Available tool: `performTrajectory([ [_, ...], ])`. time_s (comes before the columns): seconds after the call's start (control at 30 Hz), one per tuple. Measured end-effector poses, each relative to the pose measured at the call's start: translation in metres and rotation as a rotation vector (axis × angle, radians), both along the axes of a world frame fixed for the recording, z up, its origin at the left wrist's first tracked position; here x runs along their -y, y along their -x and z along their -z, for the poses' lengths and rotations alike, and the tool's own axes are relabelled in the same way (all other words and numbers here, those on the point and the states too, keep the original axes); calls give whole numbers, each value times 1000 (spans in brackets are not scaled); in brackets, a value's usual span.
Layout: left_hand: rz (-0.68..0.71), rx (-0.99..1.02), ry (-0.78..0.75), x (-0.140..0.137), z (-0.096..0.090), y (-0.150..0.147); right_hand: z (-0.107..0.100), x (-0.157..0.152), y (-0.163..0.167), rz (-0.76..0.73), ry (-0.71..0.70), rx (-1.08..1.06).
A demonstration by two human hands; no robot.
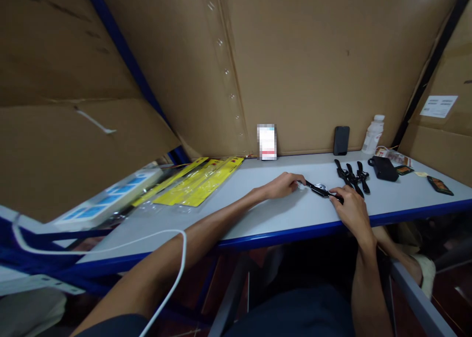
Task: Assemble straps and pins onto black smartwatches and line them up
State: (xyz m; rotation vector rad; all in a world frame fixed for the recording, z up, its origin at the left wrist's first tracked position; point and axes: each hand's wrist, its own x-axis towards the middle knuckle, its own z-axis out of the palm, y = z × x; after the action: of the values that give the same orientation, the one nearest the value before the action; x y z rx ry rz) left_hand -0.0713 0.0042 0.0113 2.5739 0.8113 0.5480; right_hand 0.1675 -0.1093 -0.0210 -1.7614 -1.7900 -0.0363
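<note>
A black spokeshave [317, 189] with a shiny metal middle is held low over the white table, one handle towards each hand. My left hand [285, 185] has its fingers closed on the left handle end; something small and clear or shiny shows just below those fingertips. My right hand [351, 208] pinches the right handle between thumb and fingers. Just beyond my right hand lie several more black spokeshaves [354, 177], side by side, partly hidden by that hand.
Yellow cards in clear plastic packaging [201, 182] lie at left, beside a white-and-blue box [114, 197]. Along the cardboard back wall stand a lit phone [267, 142], a dark phone [341, 140] and a bottle [373, 134]. A black pouch [384, 168] sits right. A white cable [183, 258] crosses my left arm.
</note>
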Motion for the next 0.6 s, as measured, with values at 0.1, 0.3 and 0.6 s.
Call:
performTrajectory([
  [0.1, -55, 152, 156, -1, 2, -8, -1, 0, 1, 5, 8, 0],
  [0.3, -27, 210, 126, 2, 0, -36, -2, 2, 3, 13, 6, 24],
  [0.6, -13, -56, -164, 11, 1, -59, -4, 4, 7, 24, 31, 34],
])
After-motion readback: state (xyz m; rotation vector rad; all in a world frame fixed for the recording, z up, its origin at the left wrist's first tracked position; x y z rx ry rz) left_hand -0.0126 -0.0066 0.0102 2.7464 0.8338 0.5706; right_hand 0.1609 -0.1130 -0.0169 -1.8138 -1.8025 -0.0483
